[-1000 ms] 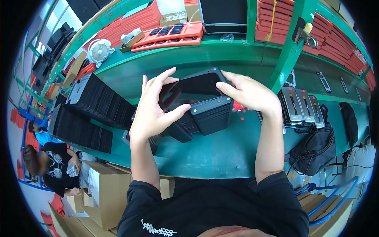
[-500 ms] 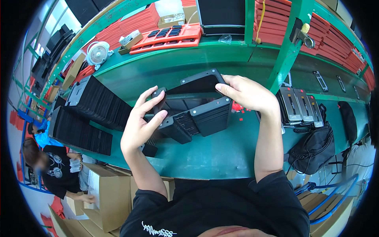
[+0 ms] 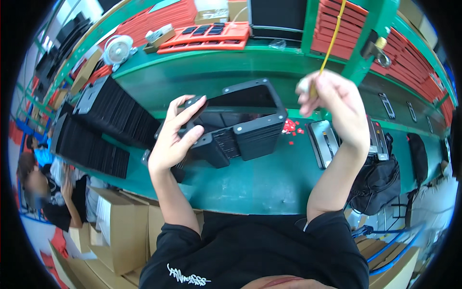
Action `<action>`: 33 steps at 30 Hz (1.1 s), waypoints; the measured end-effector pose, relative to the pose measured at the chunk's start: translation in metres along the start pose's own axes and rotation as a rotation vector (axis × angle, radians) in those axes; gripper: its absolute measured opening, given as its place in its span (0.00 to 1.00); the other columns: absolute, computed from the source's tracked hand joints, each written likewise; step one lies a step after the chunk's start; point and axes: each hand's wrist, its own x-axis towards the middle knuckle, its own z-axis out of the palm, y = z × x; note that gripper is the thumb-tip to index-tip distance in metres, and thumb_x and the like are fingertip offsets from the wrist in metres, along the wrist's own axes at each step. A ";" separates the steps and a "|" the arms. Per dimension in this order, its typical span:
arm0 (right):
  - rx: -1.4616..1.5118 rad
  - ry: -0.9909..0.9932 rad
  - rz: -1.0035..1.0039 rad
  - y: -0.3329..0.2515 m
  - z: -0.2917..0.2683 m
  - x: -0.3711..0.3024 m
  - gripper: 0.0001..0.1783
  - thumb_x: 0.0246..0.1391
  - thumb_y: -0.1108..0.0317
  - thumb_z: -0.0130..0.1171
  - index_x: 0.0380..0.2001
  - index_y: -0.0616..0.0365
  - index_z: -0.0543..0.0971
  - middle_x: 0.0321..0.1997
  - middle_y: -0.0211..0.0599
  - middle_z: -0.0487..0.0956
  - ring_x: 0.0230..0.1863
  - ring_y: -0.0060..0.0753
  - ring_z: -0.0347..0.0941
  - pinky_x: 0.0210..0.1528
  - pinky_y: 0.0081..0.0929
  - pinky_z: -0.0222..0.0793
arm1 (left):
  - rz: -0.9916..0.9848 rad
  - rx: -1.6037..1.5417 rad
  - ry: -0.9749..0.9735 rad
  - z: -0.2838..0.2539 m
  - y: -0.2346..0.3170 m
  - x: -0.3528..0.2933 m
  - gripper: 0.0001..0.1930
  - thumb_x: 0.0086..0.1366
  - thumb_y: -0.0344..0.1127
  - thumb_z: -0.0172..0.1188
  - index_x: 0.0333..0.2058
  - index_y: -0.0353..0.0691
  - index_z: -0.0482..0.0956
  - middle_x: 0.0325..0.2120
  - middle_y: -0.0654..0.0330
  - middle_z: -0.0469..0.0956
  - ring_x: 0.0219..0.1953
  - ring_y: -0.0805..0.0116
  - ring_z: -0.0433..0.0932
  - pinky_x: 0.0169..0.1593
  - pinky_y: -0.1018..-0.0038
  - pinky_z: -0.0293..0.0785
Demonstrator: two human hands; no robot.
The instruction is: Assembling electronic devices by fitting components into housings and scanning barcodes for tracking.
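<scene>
My left hand (image 3: 172, 138) is closed around the left end of a stack of black rectangular frames (image 3: 260, 137), thumb and fingers on its corners. The stack stands upright on the green bench, its hollow middle showing glossy black panels. To the right of the stack, raised above the bench, my right hand (image 3: 342, 108) grips the lower end of a yellow cord (image 3: 333, 41) that hangs from above. The cord's end is hidden in the fingers and blurred. Small red pieces (image 3: 289, 127) lie scattered between the stack and my right forearm.
Tall stacks of black trays (image 3: 113, 115) stand at the left. Grey flat devices (image 3: 325, 143) and a black bag (image 3: 378, 185) lie at the right. A green post (image 3: 370, 43) rises behind my right hand. Cardboard boxes (image 3: 127, 236) and a co-worker (image 3: 53, 202) are at lower left.
My right hand has let go of the right end of the frame stack, moved up and right, and taken hold of the yellow cord. The left hand stays on the stack.
</scene>
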 end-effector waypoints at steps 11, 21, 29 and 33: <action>-0.255 -0.824 -0.310 0.017 0.077 0.005 0.14 0.68 0.64 0.55 0.34 0.64 0.82 0.35 0.40 0.82 0.38 0.39 0.82 0.43 0.31 0.76 | 0.132 -0.142 0.126 0.022 -0.013 -0.001 0.50 0.42 0.58 0.78 0.62 0.36 0.76 0.63 0.45 0.65 0.67 0.49 0.65 0.69 0.57 0.63; -0.277 -0.920 -0.419 0.011 0.081 -0.003 0.09 0.65 0.68 0.58 0.33 0.63 0.81 0.36 0.41 0.82 0.38 0.44 0.80 0.43 0.37 0.76 | 0.212 -0.103 0.209 0.029 -0.015 0.001 0.45 0.42 0.53 0.76 0.59 0.36 0.79 0.59 0.46 0.69 0.65 0.51 0.68 0.68 0.59 0.65; -0.039 -0.420 -0.403 0.011 0.104 -0.010 0.15 0.74 0.62 0.50 0.36 0.64 0.76 0.32 0.37 0.79 0.32 0.31 0.79 0.34 0.30 0.76 | 0.053 -0.234 0.225 0.022 0.004 0.006 0.40 0.48 0.56 0.73 0.57 0.35 0.81 0.56 0.47 0.73 0.61 0.54 0.72 0.67 0.63 0.65; 0.050 -0.100 -0.369 0.003 0.087 -0.012 0.20 0.78 0.57 0.41 0.40 0.62 0.74 0.30 0.35 0.77 0.27 0.25 0.75 0.28 0.22 0.72 | -0.075 -0.230 0.301 0.005 0.001 -0.001 0.35 0.51 0.48 0.74 0.56 0.38 0.82 0.55 0.49 0.73 0.57 0.57 0.75 0.63 0.66 0.69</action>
